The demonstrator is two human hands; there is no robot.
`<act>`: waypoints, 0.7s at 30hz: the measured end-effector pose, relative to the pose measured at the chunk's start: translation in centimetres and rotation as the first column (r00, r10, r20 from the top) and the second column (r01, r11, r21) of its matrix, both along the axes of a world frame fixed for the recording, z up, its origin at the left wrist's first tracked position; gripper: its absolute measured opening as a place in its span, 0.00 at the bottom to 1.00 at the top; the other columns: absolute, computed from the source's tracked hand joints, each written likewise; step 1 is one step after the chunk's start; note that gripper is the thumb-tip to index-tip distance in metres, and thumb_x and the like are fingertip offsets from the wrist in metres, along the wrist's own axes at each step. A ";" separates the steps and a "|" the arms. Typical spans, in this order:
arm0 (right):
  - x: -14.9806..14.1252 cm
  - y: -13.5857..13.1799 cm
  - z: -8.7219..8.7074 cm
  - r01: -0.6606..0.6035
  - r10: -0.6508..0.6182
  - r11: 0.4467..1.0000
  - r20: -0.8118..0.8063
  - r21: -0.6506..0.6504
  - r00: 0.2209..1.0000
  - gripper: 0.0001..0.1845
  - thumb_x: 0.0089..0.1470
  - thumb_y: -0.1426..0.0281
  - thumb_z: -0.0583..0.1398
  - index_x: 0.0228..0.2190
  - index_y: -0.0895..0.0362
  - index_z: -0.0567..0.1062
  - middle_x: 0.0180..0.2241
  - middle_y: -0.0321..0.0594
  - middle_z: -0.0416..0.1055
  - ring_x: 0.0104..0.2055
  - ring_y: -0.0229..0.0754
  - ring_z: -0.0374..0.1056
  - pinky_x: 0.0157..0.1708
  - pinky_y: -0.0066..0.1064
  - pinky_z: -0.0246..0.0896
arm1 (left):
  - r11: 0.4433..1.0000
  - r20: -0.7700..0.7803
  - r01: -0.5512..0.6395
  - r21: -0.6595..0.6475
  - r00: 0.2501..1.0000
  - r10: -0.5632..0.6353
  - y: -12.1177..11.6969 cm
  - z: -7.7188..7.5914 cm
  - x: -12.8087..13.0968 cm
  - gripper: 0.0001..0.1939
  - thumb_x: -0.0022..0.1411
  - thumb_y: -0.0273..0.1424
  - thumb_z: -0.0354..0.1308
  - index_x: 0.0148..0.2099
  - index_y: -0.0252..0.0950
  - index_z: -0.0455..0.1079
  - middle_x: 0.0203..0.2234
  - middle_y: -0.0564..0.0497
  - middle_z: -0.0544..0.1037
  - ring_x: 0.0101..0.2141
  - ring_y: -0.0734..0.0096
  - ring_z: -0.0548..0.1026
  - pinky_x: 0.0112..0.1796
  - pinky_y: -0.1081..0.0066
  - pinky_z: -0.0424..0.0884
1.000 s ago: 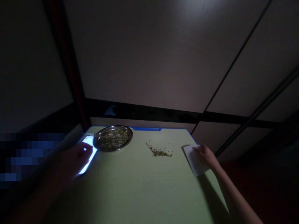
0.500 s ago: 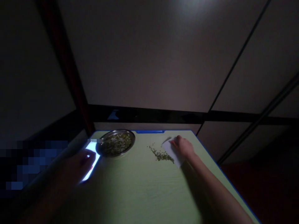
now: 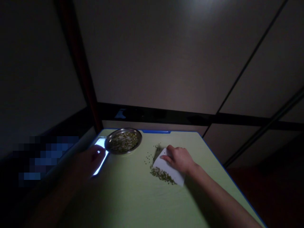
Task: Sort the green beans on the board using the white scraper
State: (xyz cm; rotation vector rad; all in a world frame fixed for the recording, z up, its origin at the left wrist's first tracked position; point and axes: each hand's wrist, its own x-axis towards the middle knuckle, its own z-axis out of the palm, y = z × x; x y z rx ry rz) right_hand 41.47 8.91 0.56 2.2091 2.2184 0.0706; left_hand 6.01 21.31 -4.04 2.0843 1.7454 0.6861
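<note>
My right hand [image 3: 179, 158] pinches a stiff white sheet, paper or card [image 3: 168, 167], thumb on top, tilted against the tabletop. Along its lower left edge lies a heap of small greenish seeds or grains [image 3: 162, 175], with a few stray ones scattered beyond it. My left hand [image 3: 93, 160] is dim, its fingers curled in front of a glowing phone-like screen [image 3: 102, 164] at the table's left edge. Whether it grips the screen or something else is hidden in shadow. A round metal plate [image 3: 111, 151] beside the screen holds many more greenish grains.
The pale green table [image 3: 133, 196] has a blue rim and a blue handle-like strip [image 3: 156, 131] at its far edge. Behind it stands a large panelled cabinet front [image 3: 152, 63] with a dark band. The surroundings are dark.
My right hand has moved left and nearer with the white sheet, and the heap of grains has shifted nearer with it. The view has turned slightly; my left hand stays by the screen.
</note>
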 end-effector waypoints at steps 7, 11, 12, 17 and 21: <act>-0.1 -2.7 0.9 -0.070 0.070 0.998 0.033 0.000 0.997 0.24 0.65 0.47 0.47 0.40 0.53 0.68 0.35 0.43 0.79 0.34 0.45 0.75 0.29 0.30 0.51 | 0.999 0.011 0.046 0.002 0.999 -0.046 -0.7 0.9 0.3 0.22 0.65 0.49 0.43 0.43 0.39 0.70 0.24 0.55 0.77 0.25 0.69 0.75 0.27 0.72 0.63; 1.9 -3.7 1.8 0.025 -0.027 0.998 0.034 0.055 0.999 0.22 0.66 0.49 0.47 0.39 0.53 0.67 0.32 0.42 0.78 0.34 0.46 0.74 0.28 0.31 0.47 | 0.999 0.028 0.026 0.025 0.999 -0.027 -0.8 1.0 0.3 0.21 0.65 0.47 0.44 0.42 0.38 0.70 0.24 0.54 0.77 0.25 0.68 0.74 0.28 0.72 0.63; 2.4 -3.9 1.9 0.051 -0.053 0.996 0.034 0.067 0.998 0.21 0.66 0.49 0.48 0.39 0.53 0.67 0.32 0.42 0.78 0.33 0.46 0.74 0.28 0.31 0.47 | 0.999 0.030 0.029 0.028 0.999 -0.030 -0.8 1.0 0.3 0.21 0.65 0.47 0.44 0.42 0.38 0.70 0.24 0.54 0.77 0.25 0.68 0.75 0.28 0.72 0.63; 2.5 -5.2 1.4 0.133 -0.135 0.986 0.013 0.103 0.991 0.19 0.66 0.51 0.48 0.38 0.53 0.65 0.31 0.42 0.78 0.31 0.47 0.74 0.26 0.32 0.44 | 0.999 0.021 0.034 0.041 0.999 -0.035 -1.3 1.9 0.7 0.20 0.64 0.46 0.45 0.41 0.39 0.70 0.22 0.55 0.76 0.23 0.69 0.73 0.27 0.72 0.61; 0.4 -5.7 1.1 0.138 -0.137 0.985 -0.018 0.100 0.990 0.15 0.67 0.54 0.49 0.39 0.53 0.64 0.31 0.41 0.78 0.31 0.46 0.74 0.26 0.31 0.44 | 1.000 0.066 0.005 0.007 0.998 -0.006 -2.0 2.8 1.2 0.17 0.63 0.44 0.46 0.39 0.39 0.70 0.20 0.56 0.74 0.22 0.69 0.72 0.26 0.72 0.61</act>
